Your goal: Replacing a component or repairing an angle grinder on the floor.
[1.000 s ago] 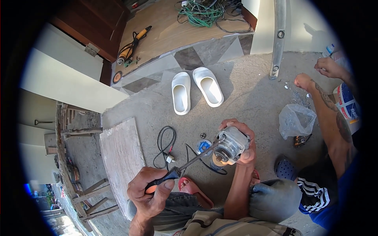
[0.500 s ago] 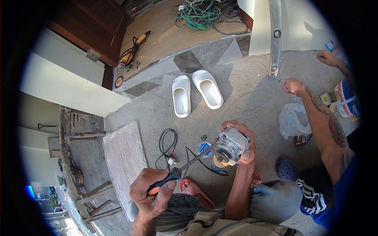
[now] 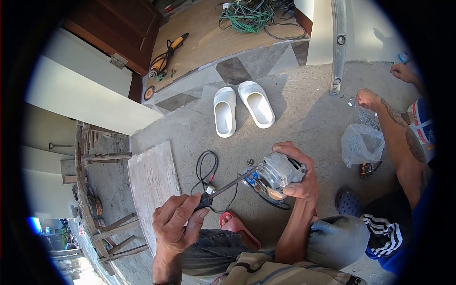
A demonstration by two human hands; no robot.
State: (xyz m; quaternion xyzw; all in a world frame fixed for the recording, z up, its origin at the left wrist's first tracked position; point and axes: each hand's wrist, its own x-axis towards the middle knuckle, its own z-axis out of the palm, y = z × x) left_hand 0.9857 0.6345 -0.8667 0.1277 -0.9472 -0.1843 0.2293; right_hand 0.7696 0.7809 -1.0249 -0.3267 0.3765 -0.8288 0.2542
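My left hand [image 3: 173, 225] is closed round the dark handle of a screwdriver [image 3: 230, 185], its long shaft slanting up to the right. The tip meets, or lies just in front of, the silver gear head of an angle grinder [image 3: 278, 173]; contact is hard to tell. My right hand [image 3: 306, 183] grips that head from the right side, fingers over the top and thumb below. The grinder's body hangs toward the ground, partly hidden. Behind the shaft lies a blue and white round piece [image 3: 251, 179], with a small dark metal part [image 3: 250, 162] on the concrete beyond it.
White slides [image 3: 224, 114] stand ahead, below a tiled step. A wooden board [image 3: 154, 178] and a black cord [image 3: 205, 156] lie left. At right are a co-worker's tattooed arm [image 3: 392, 137], a plastic bag [image 3: 362, 142] and a metal level [image 3: 338, 52]. Another orange tool [image 3: 166, 54] rests on the step.
The grinder head has turned in my right hand, so its spindle no longer faces up toward me. My left hand still holds the screwdriver, now covering more of its handle. The view has shifted slightly.
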